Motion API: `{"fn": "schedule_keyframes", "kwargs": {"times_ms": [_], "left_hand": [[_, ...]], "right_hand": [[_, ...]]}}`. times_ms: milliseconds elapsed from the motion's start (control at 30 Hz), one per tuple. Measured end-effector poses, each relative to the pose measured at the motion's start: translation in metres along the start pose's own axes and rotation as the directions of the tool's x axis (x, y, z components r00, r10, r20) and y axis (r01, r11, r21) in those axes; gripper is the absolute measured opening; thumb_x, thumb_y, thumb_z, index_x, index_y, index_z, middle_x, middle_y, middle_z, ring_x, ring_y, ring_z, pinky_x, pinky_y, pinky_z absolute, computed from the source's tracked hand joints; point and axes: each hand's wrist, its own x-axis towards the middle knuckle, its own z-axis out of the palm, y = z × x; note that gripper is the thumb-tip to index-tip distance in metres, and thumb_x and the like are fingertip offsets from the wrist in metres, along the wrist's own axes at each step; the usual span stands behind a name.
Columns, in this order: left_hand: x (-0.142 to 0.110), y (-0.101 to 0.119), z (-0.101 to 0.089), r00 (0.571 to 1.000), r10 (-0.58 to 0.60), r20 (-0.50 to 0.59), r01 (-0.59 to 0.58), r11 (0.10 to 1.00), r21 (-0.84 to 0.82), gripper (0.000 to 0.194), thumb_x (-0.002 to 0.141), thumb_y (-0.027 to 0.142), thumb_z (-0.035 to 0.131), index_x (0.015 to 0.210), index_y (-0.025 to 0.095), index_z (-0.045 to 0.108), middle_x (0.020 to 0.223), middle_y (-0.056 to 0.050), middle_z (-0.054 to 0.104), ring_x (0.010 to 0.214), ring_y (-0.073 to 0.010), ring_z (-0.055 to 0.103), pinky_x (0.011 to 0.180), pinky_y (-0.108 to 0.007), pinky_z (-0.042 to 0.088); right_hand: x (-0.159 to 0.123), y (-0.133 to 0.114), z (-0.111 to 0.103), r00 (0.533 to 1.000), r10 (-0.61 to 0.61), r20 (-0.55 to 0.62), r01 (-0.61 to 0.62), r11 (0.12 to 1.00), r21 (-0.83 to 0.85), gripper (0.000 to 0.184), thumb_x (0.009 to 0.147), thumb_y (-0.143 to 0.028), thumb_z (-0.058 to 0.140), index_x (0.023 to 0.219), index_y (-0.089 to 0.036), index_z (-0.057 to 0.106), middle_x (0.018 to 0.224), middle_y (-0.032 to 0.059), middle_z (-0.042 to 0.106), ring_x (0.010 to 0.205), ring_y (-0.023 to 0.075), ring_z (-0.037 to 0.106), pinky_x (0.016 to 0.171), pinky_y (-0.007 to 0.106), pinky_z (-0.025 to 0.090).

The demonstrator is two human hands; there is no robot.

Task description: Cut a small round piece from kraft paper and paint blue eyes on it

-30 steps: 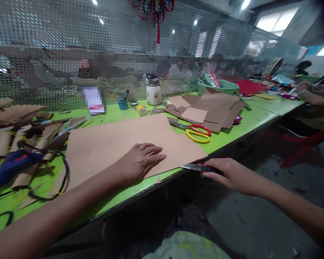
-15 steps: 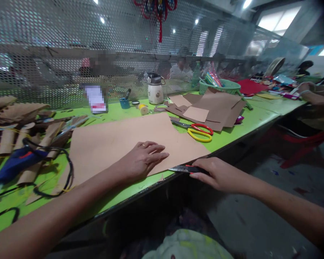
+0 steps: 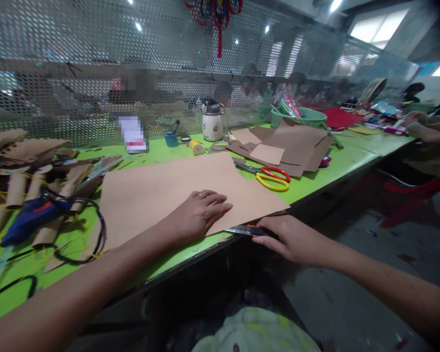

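A large sheet of tan kraft paper [image 3: 157, 190] lies on the green tabletop, its near right part reaching the front edge. My left hand [image 3: 203, 211] rests palm down on the sheet with its fingers stretched out. In my right hand [image 3: 288, 238] is a utility knife [image 3: 245, 230] with a black and red handle, held in closed fingers just off the table edge. Its blade points left, close to the paper's near edge; whether the tip is under the sheet I cannot tell. Scissors [image 3: 273, 178] with red and yellow handles lie beyond, at the sheet's right side.
Paper rolls [image 3: 16, 188] and a blue glue gun [image 3: 34, 220] with a black cord fill the left. At the back stand a phone [image 3: 132, 134], a blue cup [image 3: 171, 139] and a bottle [image 3: 212, 121]. Brown paper pieces [image 3: 297, 146] and a green basket [image 3: 298, 117] are right.
The knife and my right hand have shifted slightly left along the paper's near edge. My left hand stays on the sheet. The whole view has moved a little.
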Motion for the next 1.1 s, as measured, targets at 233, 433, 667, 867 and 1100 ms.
{"fn": "schedule_keyframes", "kwargs": {"times_ms": [233, 433, 667, 867, 1100], "left_hand": [[0.025, 0.031, 0.004, 0.99, -0.133, -0.051, 0.136, 0.988, 0.078, 0.021, 0.095, 0.033, 0.06, 0.108, 0.017, 0.063, 0.113, -0.007, 0.063, 0.099, -0.021, 0.062, 0.087, -0.043, 0.054], [0.031, 0.039, -0.004, 0.975, -0.22, -0.019, 0.219, 0.975, -0.031, 0.024, 0.096, 0.037, 0.057, 0.106, 0.016, 0.063, 0.092, -0.003, 0.066, 0.077, -0.0153, 0.064, 0.073, -0.034, 0.055], [-0.017, 0.022, -0.051, 0.99, -0.04, 0.137, 0.085, 0.936, -0.34, 0.021, 0.099, 0.032, 0.052, 0.104, 0.025, 0.071, 0.099, -0.004, 0.072, 0.092, -0.0154, 0.066, 0.081, -0.026, 0.051], [-0.042, 0.007, -0.029, 0.991, -0.084, 0.1, 0.123, 0.853, -0.507, 0.027, 0.101, 0.026, 0.047, 0.12, 0.025, 0.065, 0.123, -0.009, 0.067, 0.112, -0.0165, 0.062, 0.095, -0.03, 0.051], [-0.043, 0.006, -0.024, 0.993, -0.085, 0.086, 0.118, 0.838, -0.533, 0.028, 0.1, 0.025, 0.049, 0.123, 0.025, 0.065, 0.124, -0.009, 0.067, 0.113, -0.0174, 0.061, 0.099, -0.033, 0.049]], "right_hand": [[-0.012, 0.025, -0.016, 1.0, -0.003, 0.001, 0.003, 0.999, 0.044, 0.036, 0.1, -0.044, 0.048, 0.101, -0.015, 0.069, 0.093, 0.011, 0.072, 0.086, 0.0233, 0.066, 0.076, 0.031, 0.047], [-0.014, 0.039, -0.016, 1.0, -0.013, 0.018, 0.012, 0.996, 0.088, 0.034, 0.099, -0.043, 0.05, 0.1, -0.015, 0.07, 0.091, 0.0099, 0.074, 0.083, 0.0219, 0.067, 0.074, 0.031, 0.048], [-0.014, 0.046, -0.011, 1.0, -0.015, 0.017, 0.013, 0.994, 0.112, 0.036, 0.099, -0.044, 0.049, 0.099, -0.014, 0.069, 0.087, 0.0092, 0.072, 0.08, 0.0221, 0.066, 0.073, 0.031, 0.047], [-0.011, 0.035, -0.005, 0.999, -0.029, 0.014, 0.028, 0.999, 0.024, 0.04, 0.1, -0.046, 0.046, 0.103, -0.013, 0.068, 0.092, 0.0125, 0.072, 0.084, 0.0245, 0.067, 0.076, 0.033, 0.048], [-0.008, 0.028, 0.003, 0.999, -0.031, -0.02, 0.031, 1.0, 0.004, 0.041, 0.101, -0.046, 0.045, 0.108, -0.013, 0.067, 0.098, 0.0138, 0.073, 0.092, 0.0265, 0.069, 0.082, 0.036, 0.049]]}}
